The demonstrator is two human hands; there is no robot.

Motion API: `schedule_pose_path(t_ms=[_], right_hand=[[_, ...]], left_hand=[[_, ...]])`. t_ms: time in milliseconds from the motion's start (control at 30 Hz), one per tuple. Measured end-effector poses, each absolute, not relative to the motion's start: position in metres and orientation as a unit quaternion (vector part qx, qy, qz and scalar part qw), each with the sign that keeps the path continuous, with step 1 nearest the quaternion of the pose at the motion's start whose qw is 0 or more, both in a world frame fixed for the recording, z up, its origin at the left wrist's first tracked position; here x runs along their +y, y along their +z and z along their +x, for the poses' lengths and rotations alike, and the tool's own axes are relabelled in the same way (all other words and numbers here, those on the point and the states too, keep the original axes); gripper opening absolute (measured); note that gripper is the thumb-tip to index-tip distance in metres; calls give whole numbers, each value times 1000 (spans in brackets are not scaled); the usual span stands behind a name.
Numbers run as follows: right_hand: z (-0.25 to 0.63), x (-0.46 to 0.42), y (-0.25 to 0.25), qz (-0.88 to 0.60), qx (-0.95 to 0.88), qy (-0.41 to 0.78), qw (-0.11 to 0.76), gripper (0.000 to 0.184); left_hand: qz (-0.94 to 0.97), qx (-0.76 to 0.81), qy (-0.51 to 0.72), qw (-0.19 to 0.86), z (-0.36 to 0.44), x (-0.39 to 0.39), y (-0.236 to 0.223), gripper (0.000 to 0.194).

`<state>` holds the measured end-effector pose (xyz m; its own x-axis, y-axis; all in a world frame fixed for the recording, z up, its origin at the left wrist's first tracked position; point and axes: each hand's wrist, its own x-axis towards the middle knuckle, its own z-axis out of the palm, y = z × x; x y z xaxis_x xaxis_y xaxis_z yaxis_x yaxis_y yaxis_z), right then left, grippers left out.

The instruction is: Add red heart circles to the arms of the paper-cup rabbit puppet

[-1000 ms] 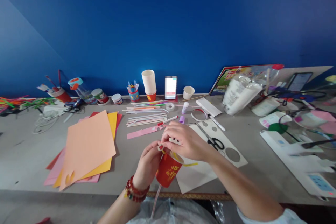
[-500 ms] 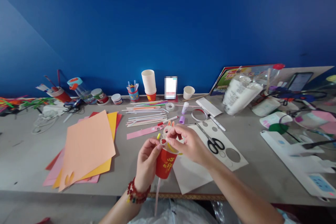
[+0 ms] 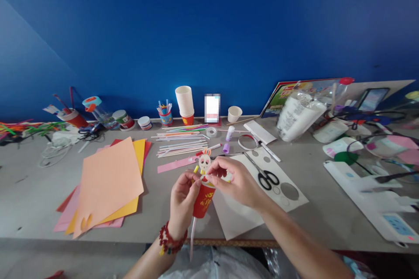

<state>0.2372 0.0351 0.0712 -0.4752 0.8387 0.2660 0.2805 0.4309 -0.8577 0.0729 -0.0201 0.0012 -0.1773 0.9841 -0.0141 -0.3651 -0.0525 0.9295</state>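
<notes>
My left hand (image 3: 184, 192) is closed, thumb and fingertips pinching the edge of a small white paper piece with a red mark (image 3: 204, 178). From the other side, my right hand (image 3: 234, 179) pinches the same piece. It sits at the rim of a red paper cup (image 3: 203, 202) with yellow characters, whose side lies against my left hand. A white paper rabbit head (image 3: 204, 162) with pink-orange ears stands above the cup, its base hidden behind the piece and fingers. A clear straw (image 3: 192, 237) hangs from the cup's bottom. Something yellow (image 3: 196, 168) shows beside my left fingertips.
Black-handled scissors (image 3: 266, 178) lie on a white sheet with cut-out holes (image 3: 235, 218) at right. Coloured paper (image 3: 109, 178) is stacked at left. Behind are straws (image 3: 181, 146), a glue stick (image 3: 230, 133), tape (image 3: 211, 132) and stacked cups (image 3: 185, 102). A power strip (image 3: 369, 205) lies far right.
The cup has shifted slightly left and up and turned a little. The rabbit head, partly covered by my right fingers before, now shows its whole face. Both hands keep their pinch.
</notes>
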Motion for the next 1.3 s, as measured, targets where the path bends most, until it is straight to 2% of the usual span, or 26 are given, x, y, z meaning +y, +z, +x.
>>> schedule_pose_path(t_ms=[200,367,500,567,833,1300], right_hand=[[233,39,65,-372,-719,478,341,7],[227,41,55,-355,-599,590,409,15],[219,42,50,-343,-540,641,424,22],[215,42,49,-349,-517,659,421,25],[204,39,41,-373,-460,680,433,27],[192,41,28,-339,-510,652,447,23]], left_hand=[[372,396,655,525,74,-19,-1,16],[363,383,695,489,79,-16,-8,12],[345,370,684,525,83,-13,-9,29],[315,369,687,541,84,-12,-7,29],[243,314,697,597,86,-8,1,13],[237,308,702,597,86,-5,-1,10]])
